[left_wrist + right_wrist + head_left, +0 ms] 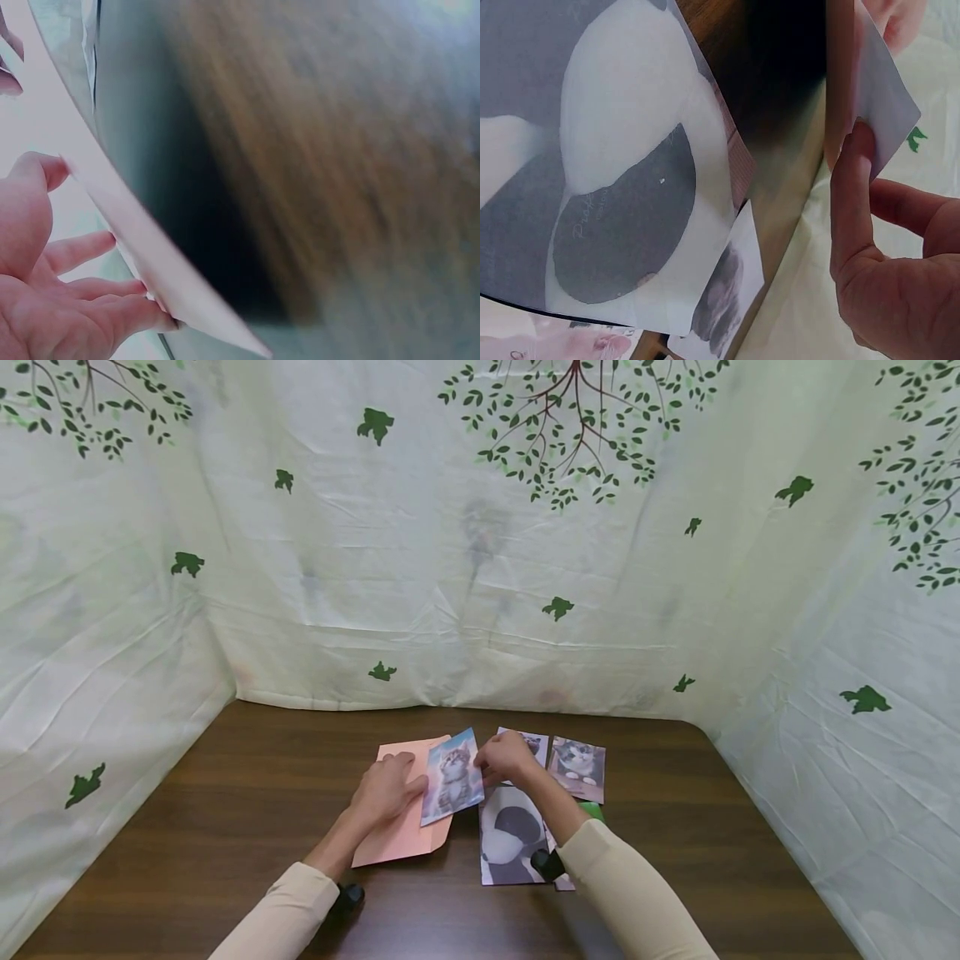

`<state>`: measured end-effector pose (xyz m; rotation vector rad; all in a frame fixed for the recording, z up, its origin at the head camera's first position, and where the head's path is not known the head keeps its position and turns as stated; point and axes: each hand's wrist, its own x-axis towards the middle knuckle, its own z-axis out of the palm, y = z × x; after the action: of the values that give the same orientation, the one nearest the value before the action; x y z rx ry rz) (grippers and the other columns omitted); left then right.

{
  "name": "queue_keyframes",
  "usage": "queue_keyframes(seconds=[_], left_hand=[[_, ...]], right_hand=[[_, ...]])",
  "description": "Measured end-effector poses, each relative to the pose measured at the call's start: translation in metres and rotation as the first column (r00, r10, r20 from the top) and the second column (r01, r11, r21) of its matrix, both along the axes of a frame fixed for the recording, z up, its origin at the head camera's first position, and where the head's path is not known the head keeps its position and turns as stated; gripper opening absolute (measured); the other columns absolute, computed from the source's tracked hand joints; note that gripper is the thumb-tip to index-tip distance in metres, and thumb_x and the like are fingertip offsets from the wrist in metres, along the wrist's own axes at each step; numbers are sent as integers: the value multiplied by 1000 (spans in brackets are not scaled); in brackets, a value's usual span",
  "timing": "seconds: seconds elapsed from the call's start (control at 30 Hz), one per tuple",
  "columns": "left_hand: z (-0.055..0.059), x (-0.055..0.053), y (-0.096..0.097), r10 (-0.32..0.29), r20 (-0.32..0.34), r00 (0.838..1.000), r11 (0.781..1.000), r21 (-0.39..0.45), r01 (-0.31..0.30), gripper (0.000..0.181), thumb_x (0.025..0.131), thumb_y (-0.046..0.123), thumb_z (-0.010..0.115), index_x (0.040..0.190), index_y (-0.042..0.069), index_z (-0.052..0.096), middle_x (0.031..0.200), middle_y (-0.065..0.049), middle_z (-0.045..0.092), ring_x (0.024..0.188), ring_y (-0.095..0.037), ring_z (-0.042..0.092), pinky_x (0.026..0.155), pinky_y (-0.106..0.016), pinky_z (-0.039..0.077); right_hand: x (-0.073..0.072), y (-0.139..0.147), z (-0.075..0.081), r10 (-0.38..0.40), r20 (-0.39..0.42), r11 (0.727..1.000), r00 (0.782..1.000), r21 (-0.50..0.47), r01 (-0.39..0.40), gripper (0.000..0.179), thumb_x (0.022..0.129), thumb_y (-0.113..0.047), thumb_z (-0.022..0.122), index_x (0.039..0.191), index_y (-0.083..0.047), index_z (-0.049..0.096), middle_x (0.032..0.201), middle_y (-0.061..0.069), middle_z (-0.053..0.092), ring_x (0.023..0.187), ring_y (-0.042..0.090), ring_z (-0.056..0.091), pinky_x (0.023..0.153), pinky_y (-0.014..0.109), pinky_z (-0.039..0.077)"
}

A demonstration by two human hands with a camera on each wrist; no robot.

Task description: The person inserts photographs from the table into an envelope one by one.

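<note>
My left hand (386,789) grips a pink envelope (401,842) at its left part, thumb and fingertips against the paper (169,262). Between the thumb and fingers of my right hand (510,758) the right edge of a kitten photo (453,772) is pinched. This photo is tilted and overlaps the envelope's right side; I cannot tell whether its lower end is tucked inside. In the right wrist view, the photo's pale back (889,105) shows above the fingertips. The left thumb lies close to the photo's left edge.
Right of the envelope lie several photos: a grey-and-white one (513,839), a cat picture (577,768), another (536,743) partly behind my right hand, and a green one (592,811) mostly under my forearm. A leaf-patterned cloth (480,568) encloses the brown table (225,810).
</note>
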<state>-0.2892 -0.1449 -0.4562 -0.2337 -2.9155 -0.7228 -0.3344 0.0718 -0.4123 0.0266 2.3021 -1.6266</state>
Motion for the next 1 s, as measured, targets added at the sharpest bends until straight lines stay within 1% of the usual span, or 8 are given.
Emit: queue_keyframes(seconds=[0.17, 0.27, 0.43, 0.5, 0.63, 0.7, 0.87, 1.0], left_hand=[[1, -2, 1, 17, 48, 999, 1000, 13, -17, 53, 94, 30, 63, 134, -6, 58, 125, -30, 64, 113, -48, 62, 98, -57, 48], [1, -2, 1, 20, 60, 998, 1000, 12, -21, 53, 95, 30, 63, 134, -6, 58, 125, -30, 64, 114, -48, 62, 98, -57, 48], [0, -3, 1, 9, 48, 999, 1000, 4, -9, 54, 96, 31, 62, 134, -6, 58, 127, -29, 64, 116, -49, 61, 100, -56, 47], [0, -3, 1, 5, 32, 999, 1000, 4, -5, 53, 95, 30, 62, 133, -6, 58, 125, -29, 64, 114, -49, 62, 98, -56, 48], [-1, -4, 2, 5, 21, 1000, 1000, 10, -5, 52, 95, 30, 63, 132, -6, 59, 124, -29, 65, 113, -49, 63, 98, -56, 49], [0, -4, 3, 3, 26, 1000, 1000, 15, -3, 53, 96, 31, 63, 133, -6, 59, 125, -28, 65, 114, -49, 63, 98, -56, 49], [0, -4, 3, 3, 39, 999, 1000, 20, -4, 54, 97, 32, 63, 134, -6, 58, 125, -28, 65, 114, -49, 63, 98, -56, 49], [0, -4, 3, 11, 43, 999, 999, 36, -12, 54, 97, 33, 64, 135, -6, 58, 127, -27, 65, 116, -48, 63, 98, -56, 49]], right_hand=[[2, -1, 2, 0, 4, 1000, 1000, -7, 1, 9, 87, 2, 65, 92, 9, 69, 78, 13, 68, 62, 18, 68, 62, 33, 61], [3, -3, 4, 15, 11, 1000, 1000, -22, -15, 11, 87, 2, 65, 94, 9, 69, 78, 14, 69, 62, 18, 69, 67, 37, 62], [3, -7, 6, 43, 19, 997, 999, -60, -42, 13, 87, 3, 64, 97, 11, 68, 76, 14, 69, 59, 17, 69, 72, 41, 62], [3, -8, 6, 51, 21, 996, 998, -71, -50, 16, 88, 4, 63, 101, 12, 68, 76, 13, 68, 58, 17, 68, 74, 43, 62], [4, -11, 5, 73, 20, 994, 997, -81, -71, 23, 89, 5, 63, 110, 15, 67, 78, 13, 68, 57, 17, 68, 77, 47, 61], [4, -12, 5, 78, 18, 994, 997, -79, -76, 25, 89, 6, 63, 112, 15, 67, 79, 14, 69, 58, 17, 68, 77, 47, 61], [6, -14, 5, 82, 20, 995, 996, -62, -81, 26, 90, 4, 65, 114, 13, 68, 83, 14, 70, 60, 16, 68, 72, 41, 62], [5, -18, 2, 78, 29, 995, 997, -66, -76, 27, 91, 3, 64, 116, 13, 66, 82, 14, 69, 59, 15, 67, 68, 39, 62]])
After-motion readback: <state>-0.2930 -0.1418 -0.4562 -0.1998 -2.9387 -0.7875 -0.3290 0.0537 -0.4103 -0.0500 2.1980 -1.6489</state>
